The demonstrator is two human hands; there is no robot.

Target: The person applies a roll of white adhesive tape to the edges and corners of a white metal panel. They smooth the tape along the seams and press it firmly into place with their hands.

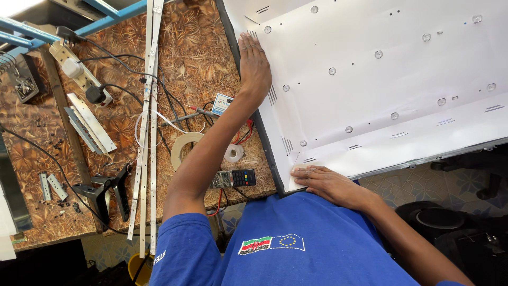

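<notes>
The left hand (254, 66) lies flat on the left edge of a big white panel (402, 85), with its fingers (248, 45) stretched out and pressed on the surface, not gripping anything. The right hand (328, 182) rests on the near corner of the same panel, just in front of the blue shirt (296, 243); its fingers also lie open and flat on the white sheet. The panel leans over the right part of the table (196, 53), and small round lenses (332, 71) sit in rows on it. To the left of the left fingers, on the table, there are long thin strips (148, 122), a roll of tape (233, 153), a larger flat ring (182, 148) and a power strip (79, 71). Below the left forearm lies a small meter (235, 178) with red wires.
</notes>
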